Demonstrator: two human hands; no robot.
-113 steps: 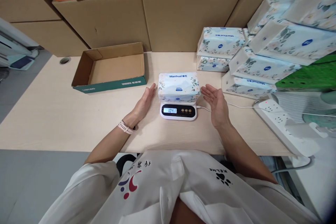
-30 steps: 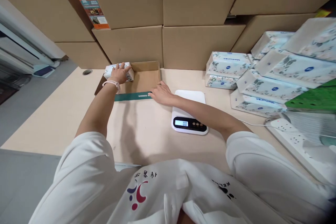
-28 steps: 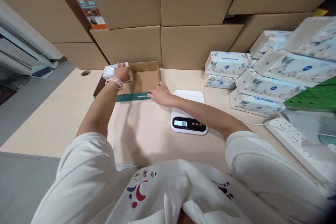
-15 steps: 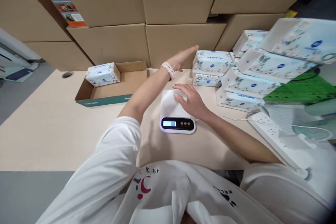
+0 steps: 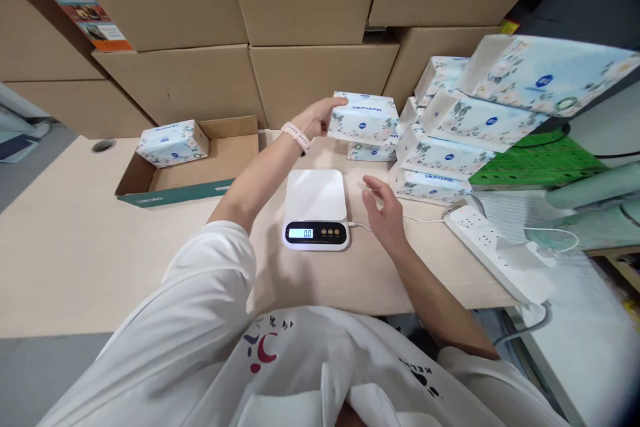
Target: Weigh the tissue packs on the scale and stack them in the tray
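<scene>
My left hand (image 5: 320, 117), with a pink watch band at the wrist, grips the left end of a floral tissue pack (image 5: 363, 119). That pack overlaps another tissue pack (image 5: 371, 151) below it; whether they touch I cannot tell. My right hand (image 5: 384, 210) hovers over the table with its fingers apart and nothing in them. Just left of it stands a white digital scale (image 5: 316, 193) with a bare top, its display reading 0.0. A shallow cardboard tray (image 5: 233, 147) holds one tissue pack (image 5: 173, 143) at its left end.
Several more tissue packs (image 5: 447, 150) are piled at the right. Beside them are a green perforated mat (image 5: 525, 160) and a white power strip (image 5: 493, 247) with cables. Large cardboard boxes (image 5: 320, 77) form a wall along the back. A round hole (image 5: 103, 145) pierces the table's left side.
My left hand has closed on the upper tissue pack of the short stack. My right hand has moved off the scale to its right. The view has shifted a little to the right.
</scene>
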